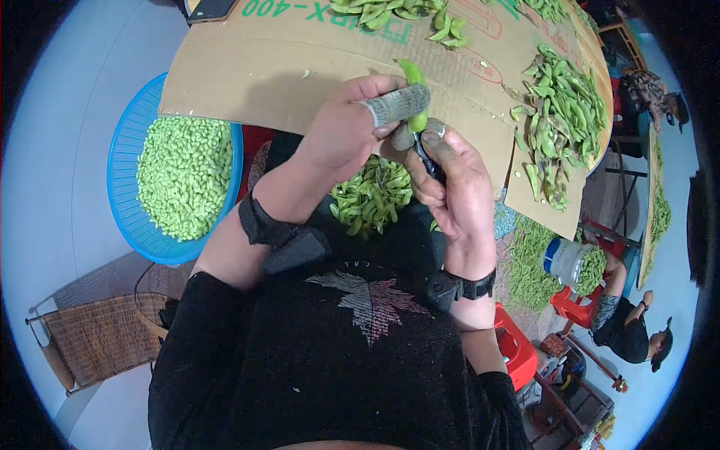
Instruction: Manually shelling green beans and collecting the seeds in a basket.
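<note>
Above the cardboard's near edge, my left hand [334,135] pinches a green bean pod [412,73] that stands nearly upright. A grey knitted sleeve [397,105] covers one of its fingers. My right hand [465,184] is closed round a small black-handled tool [427,159], whose tip is hidden at the pod's lower end. Dark coverings sit on the right thumb and finger beside the pod. Below both hands, a heap of pods [371,196] lies at my lap. To the left, shelled green beans [184,176] fill much of a blue plastic basket [124,206].
A cardboard sheet [247,86] covers the table, with pod piles at the far side [390,11] and right [566,109]. More pods [529,266] lie on the floor near a bucket [566,262] and red stool [514,349]. A woven chair [105,334] stands lower left; other people sit right.
</note>
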